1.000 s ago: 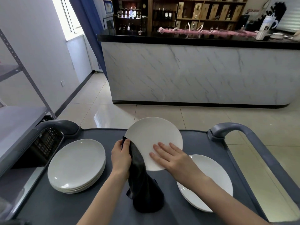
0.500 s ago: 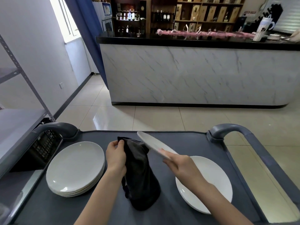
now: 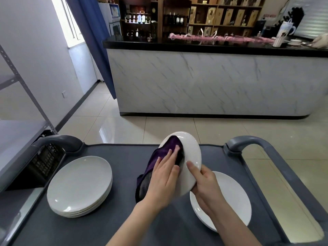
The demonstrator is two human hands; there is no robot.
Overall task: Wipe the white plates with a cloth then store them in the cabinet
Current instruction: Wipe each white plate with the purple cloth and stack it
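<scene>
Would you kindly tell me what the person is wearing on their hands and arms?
Both the left hand and the right hand are bare: no gloves, rings, watch or bracelet. The forearms are uncovered down to the frame's lower edge, with no sleeve in view. The nails look short and plain.

Cannot see the fingers of the right hand behind the tilted plate, only the thumb. Cannot see the middle of the cloth under the left hand. Cannot read labels on the far bottles: too small.
</scene>
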